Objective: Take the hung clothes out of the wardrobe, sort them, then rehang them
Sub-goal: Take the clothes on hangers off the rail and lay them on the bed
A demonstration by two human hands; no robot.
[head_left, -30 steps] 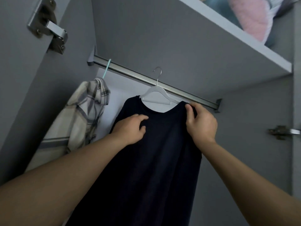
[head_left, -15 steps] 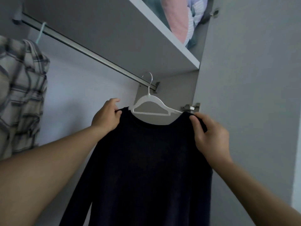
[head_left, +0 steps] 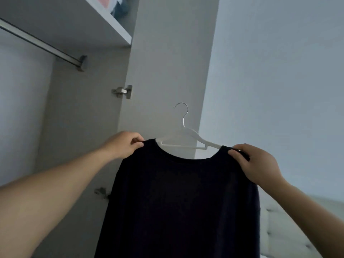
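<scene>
A dark navy shirt (head_left: 182, 202) hangs on a white hanger (head_left: 188, 138) with a metal hook, held up in the air in front of the open wardrobe door. My left hand (head_left: 124, 144) pinches the shirt's left shoulder. My right hand (head_left: 256, 164) grips its right shoulder. The hanger's hook is free, well below and to the right of the metal wardrobe rail (head_left: 41, 43), which shows bare at the upper left.
The open wardrobe door (head_left: 167, 71) with two hinges (head_left: 122, 91) stands behind the shirt. A shelf (head_left: 104, 21) above the rail holds folded fabrics (head_left: 115, 6). A pale wall fills the right, with a tufted light surface (head_left: 290, 237) at the lower right.
The shirt on its hanger came off the rail and moved right and out of the wardrobe. The plaid garment on the left has left the view as my head turned right.
</scene>
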